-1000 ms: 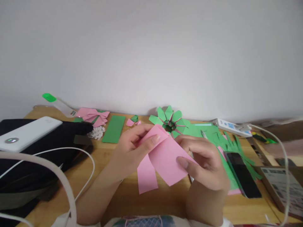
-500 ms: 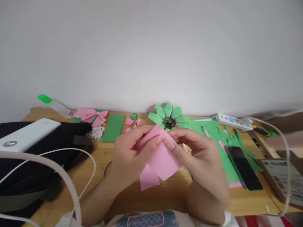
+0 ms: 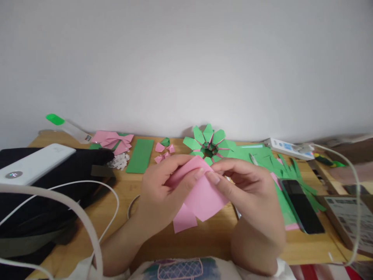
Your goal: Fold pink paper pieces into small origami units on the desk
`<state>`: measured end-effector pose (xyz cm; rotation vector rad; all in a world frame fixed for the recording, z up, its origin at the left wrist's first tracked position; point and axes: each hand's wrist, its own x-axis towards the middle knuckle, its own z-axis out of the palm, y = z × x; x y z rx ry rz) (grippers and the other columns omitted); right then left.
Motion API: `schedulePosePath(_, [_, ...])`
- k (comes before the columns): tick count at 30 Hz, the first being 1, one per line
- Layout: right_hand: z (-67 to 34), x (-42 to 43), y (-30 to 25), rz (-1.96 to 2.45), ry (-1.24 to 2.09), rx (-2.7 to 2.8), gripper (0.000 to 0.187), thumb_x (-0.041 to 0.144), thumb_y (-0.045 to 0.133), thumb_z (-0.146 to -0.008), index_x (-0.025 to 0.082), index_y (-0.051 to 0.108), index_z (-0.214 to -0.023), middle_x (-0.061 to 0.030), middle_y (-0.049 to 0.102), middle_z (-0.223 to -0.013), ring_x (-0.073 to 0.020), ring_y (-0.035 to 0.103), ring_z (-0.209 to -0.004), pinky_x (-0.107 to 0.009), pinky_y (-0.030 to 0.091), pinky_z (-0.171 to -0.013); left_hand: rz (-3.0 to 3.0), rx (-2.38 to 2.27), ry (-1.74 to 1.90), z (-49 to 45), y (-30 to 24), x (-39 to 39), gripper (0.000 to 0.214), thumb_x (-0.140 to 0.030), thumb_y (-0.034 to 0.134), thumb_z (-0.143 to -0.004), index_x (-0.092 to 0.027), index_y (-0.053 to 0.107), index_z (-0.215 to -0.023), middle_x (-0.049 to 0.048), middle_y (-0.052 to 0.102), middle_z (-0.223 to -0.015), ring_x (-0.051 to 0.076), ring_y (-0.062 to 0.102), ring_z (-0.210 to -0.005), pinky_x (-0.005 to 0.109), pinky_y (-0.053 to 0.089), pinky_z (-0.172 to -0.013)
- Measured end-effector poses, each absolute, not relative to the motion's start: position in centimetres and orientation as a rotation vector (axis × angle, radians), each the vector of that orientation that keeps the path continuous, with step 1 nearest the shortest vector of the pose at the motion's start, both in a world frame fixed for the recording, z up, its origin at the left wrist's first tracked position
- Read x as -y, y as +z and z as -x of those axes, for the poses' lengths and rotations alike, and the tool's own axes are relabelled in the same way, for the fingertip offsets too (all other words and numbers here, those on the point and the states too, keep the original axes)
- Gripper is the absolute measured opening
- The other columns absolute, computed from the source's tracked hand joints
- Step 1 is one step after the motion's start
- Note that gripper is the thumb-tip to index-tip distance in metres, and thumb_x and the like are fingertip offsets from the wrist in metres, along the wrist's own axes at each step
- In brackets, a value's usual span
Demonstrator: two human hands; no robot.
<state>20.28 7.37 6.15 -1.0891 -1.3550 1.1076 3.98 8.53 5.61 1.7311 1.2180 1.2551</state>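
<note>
A pink sheet of paper (image 3: 205, 200), partly folded over, is held up between both hands above the desk. My left hand (image 3: 166, 194) pinches its upper left part, thumb on the front face. On the right edge, my right hand (image 3: 247, 194) grips it between thumb and fingers. The two thumbs sit close together near the top. Below lies another pink paper piece (image 3: 185, 222), partly covered by the held one. Behind the hands stands a ring-shaped flower of folded green and pink paper (image 3: 208, 142).
Left are a green paper stack (image 3: 140, 156), pink folded pieces (image 3: 116, 142), white scraps (image 3: 119, 160) and a power bank (image 3: 35, 163) on black cloth. Right are green sheets (image 3: 262, 157), a phone (image 3: 301, 206) and a power strip (image 3: 290, 148). White cables (image 3: 78, 217) loop across the left.
The hands keep their grip on the pink paper, which has turned very slightly, its lower right corner shifting right. The whole view has shifted a little.
</note>
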Motion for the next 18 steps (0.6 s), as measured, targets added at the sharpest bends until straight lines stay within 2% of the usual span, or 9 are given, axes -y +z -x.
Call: schedulePosePath(18, [-19.95,-7.42,5.97,1.099,1.067,1.321,0.004,0.020,0.073,-0.079,0.024,0.072,-0.077,0.0018,0.068,-0.066,-0.0100,0.058,-0.058,-0.022,0.047,-0.051,-1.730,-1.210,1.267,-4.02,5.43,-8.50,0.011,-0.025,0.063,-0.084,-0.024,0.072,-0.091,-0.0017,0.075,-0.082,0.014,0.065,-0.066,0.022,0.050,-0.057])
